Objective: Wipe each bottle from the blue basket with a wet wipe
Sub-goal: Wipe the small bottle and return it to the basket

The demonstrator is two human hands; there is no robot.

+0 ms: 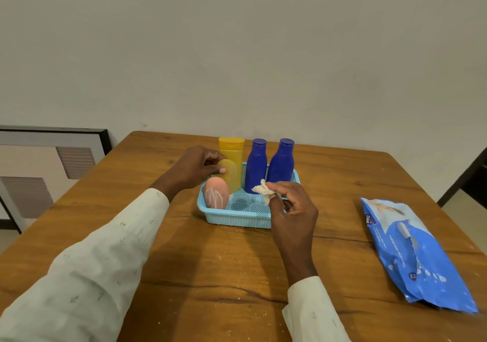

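Right hand [292,207] pinches a crumpled wet wipe [264,191]; left hand [196,167] grips a rounded yellow bottle [230,174] in the perforated blue basket [237,216] mid-worktop.

Framed panel [50,173] against wall [237,51]

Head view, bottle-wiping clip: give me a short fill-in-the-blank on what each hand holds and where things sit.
1. The right hand pinches a crumpled ____.
2. The left hand has its grip on the small ____ bottle in the blue basket.
3. The number of dark blue bottles standing in the basket is ____.
4. The blue wipes pack lies on the table to the ____ of the basket.

Missing words: wet wipe; yellow; two; right
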